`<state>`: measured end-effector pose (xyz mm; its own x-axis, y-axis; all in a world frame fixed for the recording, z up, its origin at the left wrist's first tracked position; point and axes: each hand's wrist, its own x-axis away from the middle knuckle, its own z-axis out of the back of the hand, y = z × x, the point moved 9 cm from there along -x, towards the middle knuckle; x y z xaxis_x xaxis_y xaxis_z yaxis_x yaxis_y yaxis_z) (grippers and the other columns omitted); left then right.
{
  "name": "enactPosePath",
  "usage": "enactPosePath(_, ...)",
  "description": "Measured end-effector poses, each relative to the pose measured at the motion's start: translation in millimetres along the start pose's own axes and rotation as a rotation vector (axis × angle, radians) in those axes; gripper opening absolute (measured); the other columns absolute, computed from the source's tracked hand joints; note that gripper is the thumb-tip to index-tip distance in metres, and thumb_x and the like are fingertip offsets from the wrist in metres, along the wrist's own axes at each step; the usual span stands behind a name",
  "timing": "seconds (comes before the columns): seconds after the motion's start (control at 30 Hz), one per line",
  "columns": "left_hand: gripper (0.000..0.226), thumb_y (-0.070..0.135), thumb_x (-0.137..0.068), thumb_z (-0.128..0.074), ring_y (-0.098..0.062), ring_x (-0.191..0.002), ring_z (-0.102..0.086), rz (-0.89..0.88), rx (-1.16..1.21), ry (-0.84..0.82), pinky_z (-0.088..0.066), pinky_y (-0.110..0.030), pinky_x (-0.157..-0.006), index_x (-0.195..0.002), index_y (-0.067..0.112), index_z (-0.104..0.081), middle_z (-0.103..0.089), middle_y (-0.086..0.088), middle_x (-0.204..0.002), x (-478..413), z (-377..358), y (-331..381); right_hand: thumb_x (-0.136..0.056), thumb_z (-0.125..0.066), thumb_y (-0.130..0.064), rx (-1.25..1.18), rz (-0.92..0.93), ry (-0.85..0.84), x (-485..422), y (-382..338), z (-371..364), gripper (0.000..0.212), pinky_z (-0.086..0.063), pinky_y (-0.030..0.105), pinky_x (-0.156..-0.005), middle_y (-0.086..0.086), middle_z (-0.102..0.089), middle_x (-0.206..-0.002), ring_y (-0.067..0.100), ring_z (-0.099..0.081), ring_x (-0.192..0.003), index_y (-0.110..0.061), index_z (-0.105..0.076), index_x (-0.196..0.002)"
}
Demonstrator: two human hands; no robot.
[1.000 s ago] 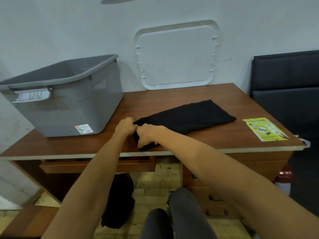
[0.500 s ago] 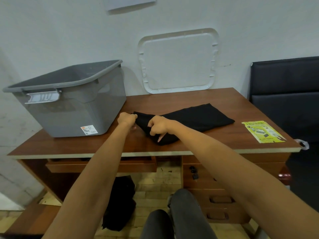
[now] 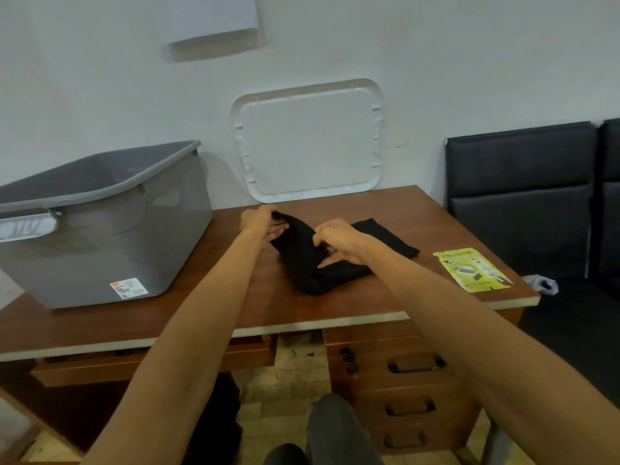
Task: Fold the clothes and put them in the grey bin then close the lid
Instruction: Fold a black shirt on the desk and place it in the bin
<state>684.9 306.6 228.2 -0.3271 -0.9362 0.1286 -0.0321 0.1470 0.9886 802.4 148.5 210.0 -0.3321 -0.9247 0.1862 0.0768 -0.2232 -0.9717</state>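
Note:
A black garment (image 3: 312, 270) lies partly folded in the middle of the wooden desk (image 3: 235, 307). My left hand (image 3: 260, 221) grips its raised far-left corner. My right hand (image 3: 339, 239) pinches the near edge of the same lifted end, and the cloth arches over between both hands. The far end of the garment lies flat toward the right. An open grey bin (image 3: 100, 226) stands on the desk at the left, a little left of my left hand. Its white lid (image 3: 310, 142) leans upright against the wall behind the garment.
A yellow leaflet (image 3: 471, 270) lies near the desk's right edge. A black padded chair (image 3: 536, 196) stands to the right. Desk drawers (image 3: 409, 367) sit below, and a dark cloth (image 3: 221, 427) lies on the floor under the desk.
Both hands have lifted the garment's near-left end off the desk and carried it away from me and rightward, folding it over the rest. The camera view tilted upward.

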Motion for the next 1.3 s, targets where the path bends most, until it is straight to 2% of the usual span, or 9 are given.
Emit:
enactPosePath(0.17,0.014,0.011,-0.098,-0.059,-0.027,-0.075,-0.075,-0.017,0.023,-0.106,-0.063,-0.034,-0.074,-0.109,0.001,-0.059,-0.073,-0.014,-0.088,-6,-71,8,-0.096,-0.058,-0.003,-0.108,-0.029,0.213,-3,17,72,0.017,-0.063,0.040,-0.067,0.018,-0.067,-0.116,0.033,-0.068,-0.101,0.002,-0.067,-0.110)
enactPosePath(0.37,0.028,0.012,-0.096,-0.063,-0.028,-0.076,-0.077,0.011,-0.010,-0.212,-0.063,-0.032,-0.063,-0.119,-0.003,-0.059,-0.075,-0.019,-0.096,-25,-150,-10,-0.096,-0.062,-0.006,-0.196,-0.071,0.429,-1,53,147,0.016,-0.063,0.037,-0.062,0.017,-0.068,-0.109,0.034,-0.071,-0.092,-0.002,-0.066,-0.111)
enactPosePath(0.63,0.028,0.012,-0.099,-0.063,-0.026,-0.075,-0.076,0.098,-0.067,-0.287,-0.060,-0.028,-0.054,-0.123,-0.002,-0.059,-0.074,-0.021,-0.101,-51,-221,-50,-0.095,-0.067,-0.004,-0.082,-0.194,0.634,-9,91,226,0.009,-0.061,0.039,-0.054,0.023,-0.068,-0.093,0.032,-0.067,-0.057,0.003,-0.067,-0.101)
enactPosePath(0.73,0.029,0.012,-0.100,-0.062,-0.028,-0.083,-0.075,0.125,-0.124,-0.309,-0.062,-0.029,-0.060,-0.125,-0.003,-0.059,-0.073,-0.022,-0.107,-57,-236,-65,-0.095,-0.065,-0.001,0.001,-0.180,0.628,-13,98,238,0.003,-0.059,0.037,-0.052,0.023,-0.067,-0.098,0.032,-0.071,-0.060,0.002,-0.066,-0.095)
enactPosePath(0.87,0.033,0.009,-0.102,-0.057,-0.028,-0.110,-0.069,0.087,-0.260,-0.383,-0.059,-0.029,-0.084,-0.133,-0.003,-0.058,-0.068,-0.017,-0.124,-60,-246,-86,-0.091,-0.063,-0.002,0.286,-0.170,0.659,-14,101,247,0.009,-0.060,0.035,-0.051,0.016,-0.072,-0.087,0.025,-0.072,-0.059,-0.002,-0.071,-0.086)
enactPosePath(1.0,0.035,-0.005,-0.097,-0.048,-0.017,-0.113,-0.062,-0.374,-0.667,-0.376,-0.051,-0.033,-0.103,-0.116,0.011,-0.072,-0.069,-0.002,-0.121,-60,-242,-68,-0.085,-0.058,-0.012,0.688,-0.197,0.641,-9,86,234,0.008,-0.051,0.038,-0.064,0.010,-0.061,-0.085,0.032,-0.063,-0.082,-0.006,-0.062,-0.081)
enactPosePath(1.1,0.036,0.020,-0.101,-0.051,-0.024,-0.132,-0.054,-0.692,-1.196,-0.498,-0.044,-0.049,-0.111,-0.133,0.029,-0.063,-0.061,0.001,-0.140,-57,-244,-75,-0.090,-0.056,-0.017,0.887,-0.131,0.705,-7,65,218,0.014,-0.042,0.037,-0.074,0.010,-0.052,-0.108,0.034,-0.057,-0.095,-0.010,-0.053,-0.101)
enactPosePath(1.2,0.050,0.055,-0.107,-0.025,-0.034,-0.156,-0.014,-0.483,-1.475,-0.585,-0.011,-0.061,-0.123,-0.157,0.049,-0.028,-0.017,0.004,-0.170,-64,-222,-115,-0.095,-0.055,-0.024,0.965,-0.052,0.743,-12,53,193,0.025,-0.039,0.037,-0.075,0.012,-0.050,-0.121,0.034,-0.054,-0.106,-0.008,-0.053,-0.114)
enactPosePath(1.3,0.055,0.059,-0.107,-0.014,-0.036,-0.157,0.000,-0.359,-1.468,-0.497,0.000,-0.061,-0.124,-0.160,0.049,-0.011,0.001,0.003,-0.173,-60,-196,-119,-0.099,-0.054,-0.036,0.976,-0.098,0.686,-20,55,166,0.038,-0.043,0.040,-0.085,0.014,-0.044,-0.134,0.035,-0.046,-0.121,-0.009,-0.051,-0.126)
